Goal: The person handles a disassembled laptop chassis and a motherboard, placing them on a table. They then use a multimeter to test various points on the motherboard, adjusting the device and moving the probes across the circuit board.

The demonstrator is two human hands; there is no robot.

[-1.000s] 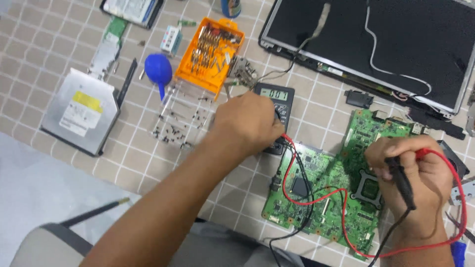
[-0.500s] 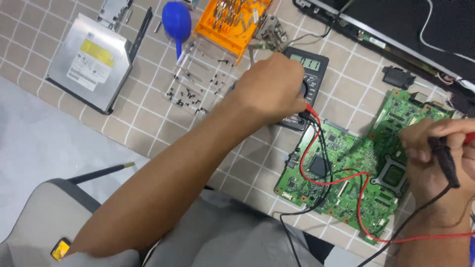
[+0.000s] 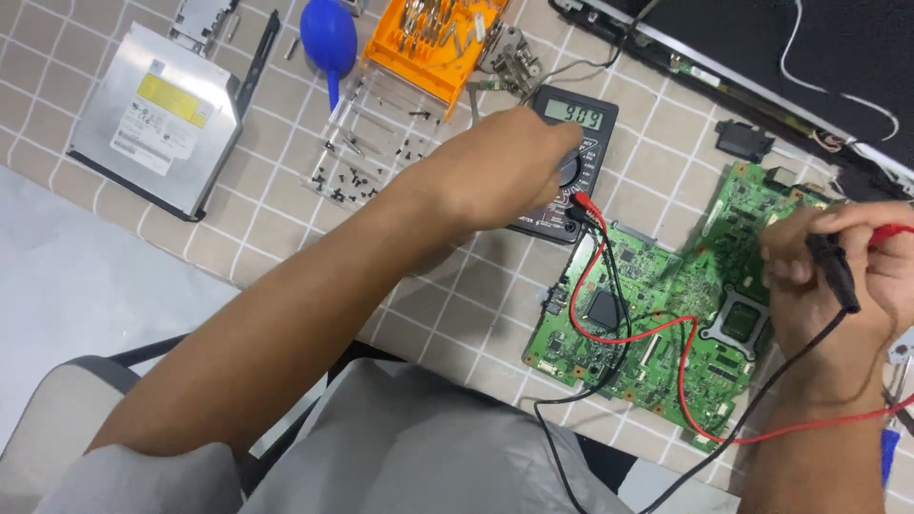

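- Since half a second ago the view has dipped a little: the left hand [image 3: 509, 167] is still on the multimeter [image 3: 569, 162], both now sitting somewhat higher and more central in view, and the right hand [image 3: 843, 276] has kept its place over the board.
- The left hand lies across the black multimeter, fingers curled over its dial; the lit screen shows just beyond the fingertips. The hand presses on the meter rather than lifting it.
- The right hand is closed around the two probes: the black probe [image 3: 836, 271] sticks out between the fingers, and the red probe [image 3: 890, 233] shows at the upper edge of the hand.
- Under the right hand lies the green circuit board [image 3: 657, 324], flat on the checked tabletop [image 3: 267, 228], its near corner toward the person's lap.
- A red lead [image 3: 666, 328] and a black lead [image 3: 609, 352] run from the meter, near the left hand, across the board toward the right hand.
- Beyond the left hand stand an orange tool case [image 3: 428, 43] and a blue air blower [image 3: 328, 38]; a clear tray of small screws [image 3: 367, 143] lies just left of that hand's wrist.
- Farther to the left of the left arm rests a silver optical drive [image 3: 157, 114].
- Beyond the right hand lies a dark laptop lid panel [image 3: 762, 48].
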